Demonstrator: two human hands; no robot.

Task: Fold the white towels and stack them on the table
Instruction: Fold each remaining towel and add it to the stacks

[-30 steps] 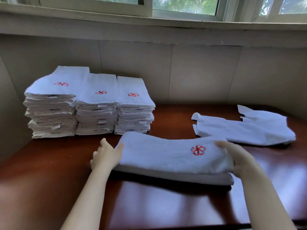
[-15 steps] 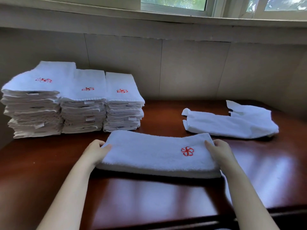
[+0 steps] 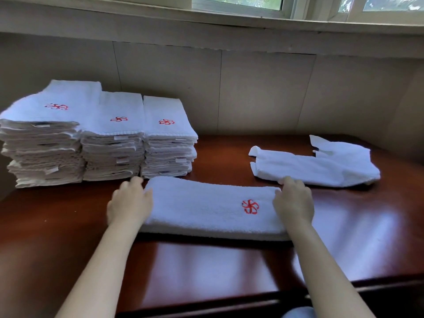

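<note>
A white towel [image 3: 206, 207], folded into a long band with a red flower logo near its right end, lies across the middle of the dark wooden table [image 3: 206, 267]. My left hand [image 3: 129, 203] grips its left end, thumb on top and fingers curled at the edge. At the right end my right hand [image 3: 294, 200] holds the towel the same way. Three stacks of folded white towels [image 3: 98, 138] with the same red logo stand side by side at the back left. A loosely folded white towel [image 3: 321, 166] lies at the back right.
A grey panelled wall [image 3: 263, 92] runs right behind the table under a window sill. The table's front edge [image 3: 229, 304] is close to me. The nearest stack stands just beyond the towel's left end.
Both hands have slid from the near corners of the towel's ends towards its far edge. The towel still lies flat in about the same spot.
</note>
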